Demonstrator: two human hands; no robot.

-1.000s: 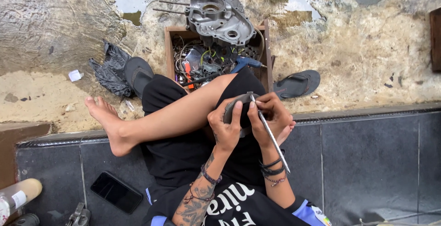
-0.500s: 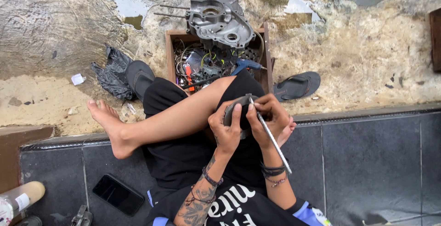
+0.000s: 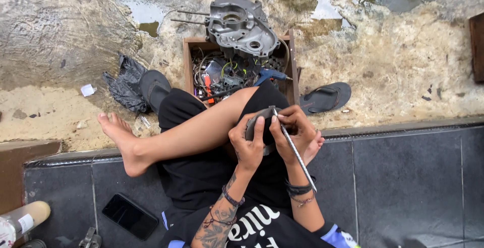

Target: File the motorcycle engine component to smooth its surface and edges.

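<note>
I sit cross-legged on a dark tiled step, one bare leg across my lap. My left hand (image 3: 248,144) clasps a small dark grey metal part (image 3: 260,119) over my knee. My right hand (image 3: 296,132) pinches a long thin silver rod-like tool (image 3: 295,150), its tip set against the top of that part and its shaft running down toward my wrist. Both hands are close together and touch the part. What the tool's tip does on the part is hidden by my fingers.
A wooden box (image 3: 289,69) of wires and small tools stands on the wet ground ahead, with a grey engine casing (image 3: 241,26) resting on it. Two dark sandals (image 3: 325,98) (image 3: 153,89), a black rag (image 3: 122,84), a phone (image 3: 130,215) and a bottle (image 3: 22,219) lie around.
The hands stay on the part and tool with only slight shifts. The view has drifted a little.
</note>
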